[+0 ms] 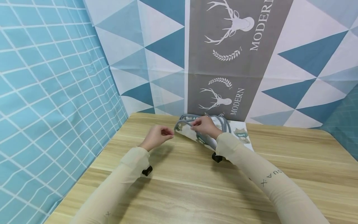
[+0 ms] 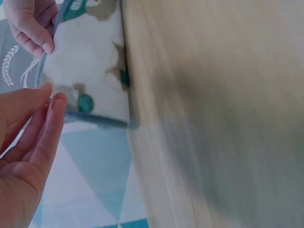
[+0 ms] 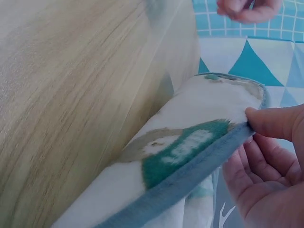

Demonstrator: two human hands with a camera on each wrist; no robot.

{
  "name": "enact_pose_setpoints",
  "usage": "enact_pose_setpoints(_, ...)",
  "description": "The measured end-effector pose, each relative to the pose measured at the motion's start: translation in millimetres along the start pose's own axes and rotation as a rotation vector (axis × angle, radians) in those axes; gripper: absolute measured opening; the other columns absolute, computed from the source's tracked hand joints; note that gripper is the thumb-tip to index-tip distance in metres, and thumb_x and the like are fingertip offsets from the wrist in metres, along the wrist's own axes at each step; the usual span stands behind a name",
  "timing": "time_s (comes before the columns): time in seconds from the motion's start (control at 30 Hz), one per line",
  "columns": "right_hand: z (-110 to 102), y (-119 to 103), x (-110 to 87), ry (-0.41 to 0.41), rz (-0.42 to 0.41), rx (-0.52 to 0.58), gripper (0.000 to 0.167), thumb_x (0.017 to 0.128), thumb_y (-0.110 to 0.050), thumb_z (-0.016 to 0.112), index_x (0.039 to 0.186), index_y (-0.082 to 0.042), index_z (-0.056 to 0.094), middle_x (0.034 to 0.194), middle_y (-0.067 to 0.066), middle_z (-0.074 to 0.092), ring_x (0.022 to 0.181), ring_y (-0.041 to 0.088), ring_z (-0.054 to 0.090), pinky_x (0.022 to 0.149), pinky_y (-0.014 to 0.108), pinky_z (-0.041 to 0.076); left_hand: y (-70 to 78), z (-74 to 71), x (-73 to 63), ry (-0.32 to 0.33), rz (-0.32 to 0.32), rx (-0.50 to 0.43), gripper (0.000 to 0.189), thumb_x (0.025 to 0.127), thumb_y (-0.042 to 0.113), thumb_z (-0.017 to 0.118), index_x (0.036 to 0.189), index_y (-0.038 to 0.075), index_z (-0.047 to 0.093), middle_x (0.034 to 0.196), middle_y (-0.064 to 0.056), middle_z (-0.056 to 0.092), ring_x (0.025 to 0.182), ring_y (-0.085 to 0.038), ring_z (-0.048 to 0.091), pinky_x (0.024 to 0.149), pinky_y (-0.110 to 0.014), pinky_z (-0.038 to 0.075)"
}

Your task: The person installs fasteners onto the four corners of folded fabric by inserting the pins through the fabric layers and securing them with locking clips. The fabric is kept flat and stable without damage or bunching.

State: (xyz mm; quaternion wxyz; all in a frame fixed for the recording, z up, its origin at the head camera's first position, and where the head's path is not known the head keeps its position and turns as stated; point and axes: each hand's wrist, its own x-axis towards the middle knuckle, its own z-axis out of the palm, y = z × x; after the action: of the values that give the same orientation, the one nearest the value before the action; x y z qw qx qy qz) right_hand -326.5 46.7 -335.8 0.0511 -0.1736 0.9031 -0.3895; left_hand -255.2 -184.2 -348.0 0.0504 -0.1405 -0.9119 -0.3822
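Note:
A folded white blanket (image 1: 242, 134) with brown bears, green patches and grey-blue edging lies at the back of the table. My right hand (image 1: 207, 127) pinches its edging between thumb and fingers; in the right wrist view the thumb presses on the trim (image 3: 190, 175), with the other fingers beneath. To the left, my left hand (image 1: 157, 137) hovers beside the blanket's left corner, a short gap away. Its fingers are loosely bent, thumb and index tips close together, with nothing seen held. In the left wrist view those fingertips overlap the blanket (image 2: 80, 57).
The wooden table (image 1: 179, 193) reaches back to a wall covering (image 1: 165, 62) with triangles and deer prints. A blue checked sheet (image 1: 50, 93) stands along the left side. Dark wrist devices sit under both cuffs, the left device (image 1: 147, 170) near the tabletop.

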Motion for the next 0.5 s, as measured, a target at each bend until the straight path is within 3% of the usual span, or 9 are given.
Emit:
enact_pose_setpoints(0.23,-2,0,-0.6,0.018,-0.027,0.015,0.02,0.086,-0.019,0.071,0.101,-0.005,0.073,0.099,0.012,0.073,0.085,0.018,0.066,0.069,0.024,0.053,6.0,13.7,22.3,0.02,0.014,-0.125,0.014,0.087,0.008,0.068,0.098,0.0,0.071,0.095,-0.013,0.073,0.086,-0.021,0.069,0.078,-0.029,0.058)
enact_pose_setpoints(0.5,-2,-3,-4.1,0.018,-0.088,-0.019,0.02,0.086,-0.017,0.071,0.1,-0.003,0.074,0.095,0.013,0.074,0.082,0.018,0.067,0.071,0.026,0.055,7.3,23.3,33.5,0.034,-0.03,-0.2,0.01,0.087,0.007,0.068,0.096,0.002,0.071,0.097,-0.016,0.072,0.091,-0.031,0.069,0.075,-0.026,0.057)
